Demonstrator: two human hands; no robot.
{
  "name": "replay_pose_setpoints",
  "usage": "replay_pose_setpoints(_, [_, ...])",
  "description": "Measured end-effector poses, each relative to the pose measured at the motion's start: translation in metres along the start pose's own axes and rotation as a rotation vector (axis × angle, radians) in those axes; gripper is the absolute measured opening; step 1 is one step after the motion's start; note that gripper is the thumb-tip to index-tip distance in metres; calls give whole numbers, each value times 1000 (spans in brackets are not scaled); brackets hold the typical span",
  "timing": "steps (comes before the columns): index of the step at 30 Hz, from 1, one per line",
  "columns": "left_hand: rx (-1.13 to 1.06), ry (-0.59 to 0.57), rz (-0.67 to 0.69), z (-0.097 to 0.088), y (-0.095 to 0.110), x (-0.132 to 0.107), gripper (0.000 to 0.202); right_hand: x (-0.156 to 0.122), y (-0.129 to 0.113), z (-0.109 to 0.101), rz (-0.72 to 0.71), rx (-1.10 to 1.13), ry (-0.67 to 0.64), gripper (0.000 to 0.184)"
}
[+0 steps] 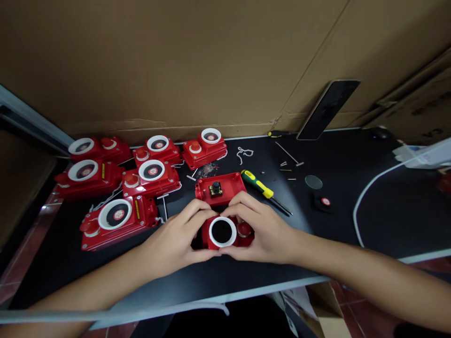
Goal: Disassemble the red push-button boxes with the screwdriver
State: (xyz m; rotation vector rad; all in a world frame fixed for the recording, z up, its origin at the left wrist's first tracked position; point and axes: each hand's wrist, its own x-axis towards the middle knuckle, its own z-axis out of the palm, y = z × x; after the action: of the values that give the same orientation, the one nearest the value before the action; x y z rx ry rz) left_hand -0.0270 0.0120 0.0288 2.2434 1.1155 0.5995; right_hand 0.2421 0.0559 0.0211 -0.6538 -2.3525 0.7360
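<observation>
Both my hands grip a red plastic cover with a white ring around a dark round opening and a red button at its right. My left hand curls around its left side. On the right side my right hand wraps it, fingers over the top edge. Just behind lies an open red base with a small black and gold part inside. A screwdriver with a green and yellow handle lies to the right of the base.
Several assembled red boxes with white rings stand at the left on the black table. Loose screws, a grey disc, a small red and black piece and a phone leaning on cardboard are at the right.
</observation>
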Motion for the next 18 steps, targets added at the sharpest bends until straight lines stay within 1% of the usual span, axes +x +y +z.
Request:
replay_pose_setpoints(3, [-89, 37, 19, 1, -1, 1, 55, 0, 0, -3, -40, 31, 20, 50])
replay_pose_setpoints(7, [-144, 65, 25, 2, 1, 0, 54, 2, 1, -5, -47, 117, 20, 49])
replay_pose_setpoints(9, [-152, 50, 12, 3, 2, -1, 52, 4, 3, -7, -62, 160, -15, 46])
replay_pose_setpoints(12, [-144, 21, -2, 5, 4, -3, 52, 7, 4, -13, -97, 216, -109, 42])
replay_pose_setpoints(15, [-162, 32, -16, 5, 4, -3, 52, 10, 3, -17, -98, 201, -190, 39])
replay_pose_setpoints(17, [-188, 55, -41, 6, 4, -3, 47, 10, 2, -15, -92, 154, -179, 43])
replay_pose_setpoints(18, [-197, 67, -52, 7, 4, -2, 45, 10, 1, -13, -84, 133, -147, 49])
